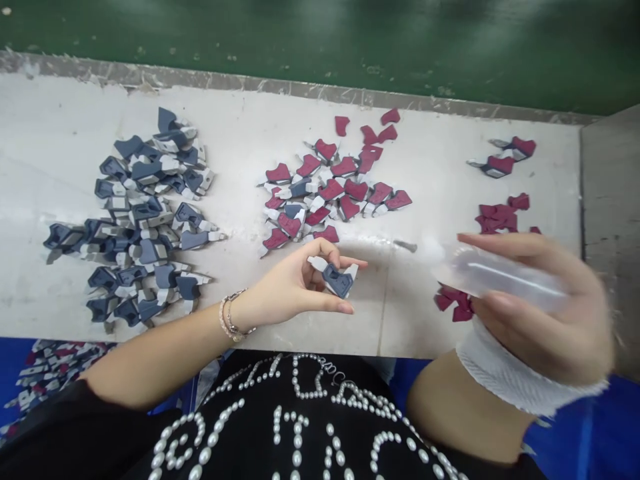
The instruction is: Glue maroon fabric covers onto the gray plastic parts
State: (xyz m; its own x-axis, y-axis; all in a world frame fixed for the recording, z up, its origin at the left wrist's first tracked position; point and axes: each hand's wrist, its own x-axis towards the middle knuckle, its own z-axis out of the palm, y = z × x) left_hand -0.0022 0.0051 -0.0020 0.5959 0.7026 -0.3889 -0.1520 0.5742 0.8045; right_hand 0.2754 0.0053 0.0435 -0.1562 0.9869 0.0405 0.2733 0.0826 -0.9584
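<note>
Scuffed white desk below a dark green panel, seen from above. Over its near edge, around the middle, the left hand holds one blue-grey and white plastic part raised off the surface; the grip is curled around the part, thumb along the near side, with the hollowed blue-grey face turned up. Well apart to the right, the right hand, a white ribbed band at its wrist, is wrapped around a translucent squeeze bottle, tipped nearly flat, its blurred narrow end toward the part. Whether the bottle is being squeezed cannot be told. Similar parts are heaped on the left; maroon-topped parts cluster beyond the left hand; small maroon pieces lie just past the bottle. Judging by the pose, good handling calls for keeping the held part level and steady, its hollow uncovered and fingertips clear of that face, bringing the bottle's end close before any light, even pressure, and keeping it pointed away from the maroon pieces.
</note>
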